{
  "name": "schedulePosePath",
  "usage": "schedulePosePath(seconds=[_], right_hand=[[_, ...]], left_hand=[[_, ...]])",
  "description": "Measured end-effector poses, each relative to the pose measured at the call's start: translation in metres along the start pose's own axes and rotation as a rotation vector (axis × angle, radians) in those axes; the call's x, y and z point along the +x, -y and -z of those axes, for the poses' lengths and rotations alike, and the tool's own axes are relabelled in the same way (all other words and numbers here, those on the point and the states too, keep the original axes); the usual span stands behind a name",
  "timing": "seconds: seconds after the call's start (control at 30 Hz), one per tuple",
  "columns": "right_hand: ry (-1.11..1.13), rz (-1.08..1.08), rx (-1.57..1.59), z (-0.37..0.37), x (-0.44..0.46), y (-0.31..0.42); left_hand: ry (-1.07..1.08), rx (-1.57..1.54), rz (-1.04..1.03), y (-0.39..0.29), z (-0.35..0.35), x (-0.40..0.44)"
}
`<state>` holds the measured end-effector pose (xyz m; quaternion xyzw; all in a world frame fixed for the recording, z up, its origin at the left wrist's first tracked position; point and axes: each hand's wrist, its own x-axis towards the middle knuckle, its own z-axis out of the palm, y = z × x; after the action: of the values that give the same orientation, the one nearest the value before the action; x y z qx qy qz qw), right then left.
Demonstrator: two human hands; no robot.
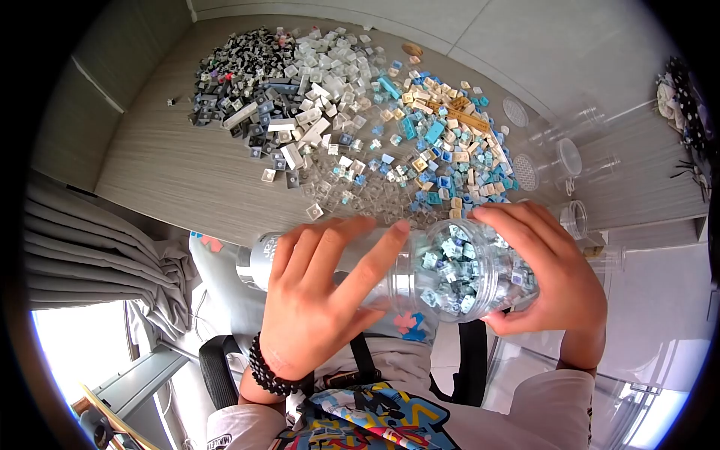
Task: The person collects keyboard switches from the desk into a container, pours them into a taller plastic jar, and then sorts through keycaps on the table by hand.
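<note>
My right hand (555,270) is wrapped round a clear round jar (491,259) with many small pale switch-like pieces (454,270) inside; its mouth points left. My left hand (322,277), with a black bead bracelet at the wrist, is wrapped over a second clear container (259,259) with a silvery end. The two containers lie sideways, mouth towards mouth, above my lap at the table's front edge. Beyond them, clear pieces (360,196) and blue and cream keycaps (442,161) are spread on the table.
Dark keycaps (240,75) and white keycaps (330,64) are heaped on the wooden table (172,165). Wooden strips (465,116) lie on the blue and cream pile. Clear jars (574,217) and perforated lids (525,171) stand at the right. A grey curtain (97,247) hangs at the left.
</note>
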<state>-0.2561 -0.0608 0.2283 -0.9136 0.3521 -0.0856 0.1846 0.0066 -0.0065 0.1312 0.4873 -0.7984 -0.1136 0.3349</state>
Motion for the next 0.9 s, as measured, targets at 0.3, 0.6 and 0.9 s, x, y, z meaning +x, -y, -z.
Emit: schedulePosePath(seconds=[0.3,0.6,0.9], right_hand=[[0.002,0.011,-0.014,0.0030,0.0004,0.0000],[0.019,0.003,-0.037,0.0042,0.0010,0.0000],[0.018,0.025,-0.048,0.0063,0.0001,-0.0004]], left_hand=[[-0.019,-0.026,0.017,-0.0013,-0.0026,0.0000],[-0.038,-0.001,0.009,-0.0008,-0.0040,0.0024],[-0.043,0.006,-0.030,-0.0001,-0.0044,0.0041]])
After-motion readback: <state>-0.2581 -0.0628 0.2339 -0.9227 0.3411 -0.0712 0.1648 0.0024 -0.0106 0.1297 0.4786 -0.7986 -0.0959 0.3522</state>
